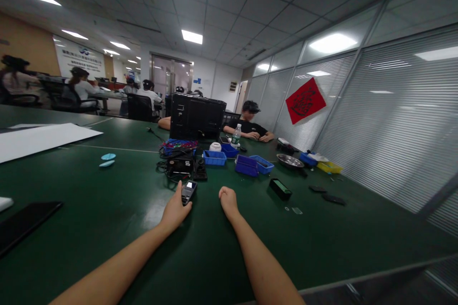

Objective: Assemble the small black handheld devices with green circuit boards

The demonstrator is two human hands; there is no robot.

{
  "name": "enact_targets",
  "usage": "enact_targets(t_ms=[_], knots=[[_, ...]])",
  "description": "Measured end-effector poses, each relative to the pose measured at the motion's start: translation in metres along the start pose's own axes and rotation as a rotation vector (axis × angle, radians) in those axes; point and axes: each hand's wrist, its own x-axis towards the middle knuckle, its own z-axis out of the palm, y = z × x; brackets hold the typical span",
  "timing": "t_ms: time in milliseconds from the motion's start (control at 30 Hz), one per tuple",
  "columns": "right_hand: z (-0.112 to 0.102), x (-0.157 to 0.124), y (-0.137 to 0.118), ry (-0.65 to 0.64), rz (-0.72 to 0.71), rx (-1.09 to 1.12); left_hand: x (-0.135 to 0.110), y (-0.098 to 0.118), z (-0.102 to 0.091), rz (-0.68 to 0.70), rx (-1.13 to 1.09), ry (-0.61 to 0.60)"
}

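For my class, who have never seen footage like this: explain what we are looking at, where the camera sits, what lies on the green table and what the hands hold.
This is one picture from a camera worn on a person's head, looking forward and down, so both bare arms reach into view. The left hand grips a small dark device with a lit screen. The right hand is a closed fist resting on the green table; what it holds, if anything, cannot be seen. Farther off lie blue trays, a tangle of cables, a black box, a metal bowl and a water bottle. Another person sits opposite.
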Motion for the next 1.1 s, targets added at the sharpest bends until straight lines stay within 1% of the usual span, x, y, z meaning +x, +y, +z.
enact_targets(t_ms=[133,267,467,567,667,767,900,1000,1100], knots=[[-0.002,0.004,0.006,0.050,0.009,0.072,-0.001,-0.006,-0.017,-0.039,0.036,0.016],[0.000,0.007,0.010,0.071,0.003,0.080,-0.002,-0.021,-0.038,-0.091,0.070,0.066],[0.002,0.007,0.007,0.031,0.006,-0.028,0.005,-0.053,-0.081,-0.186,0.148,0.194],[0.002,0.007,0.004,-0.012,0.017,-0.084,0.012,-0.068,-0.103,-0.224,0.207,0.267],[0.002,0.009,0.000,-0.056,0.028,-0.139,0.019,-0.080,-0.120,-0.252,0.240,0.327],[0.002,0.011,-0.001,-0.065,0.041,-0.154,0.024,-0.091,-0.130,-0.307,0.232,0.408],[0.001,0.015,0.005,-0.003,-0.008,-0.049,0.026,-0.097,-0.135,-0.370,0.202,0.523],[-0.001,0.018,0.014,-0.013,-0.045,0.063,0.026,-0.096,-0.136,-0.379,0.206,0.539],[-0.005,0.023,0.025,-0.044,-0.029,0.163,0.027,-0.097,-0.137,-0.392,0.227,0.534]])
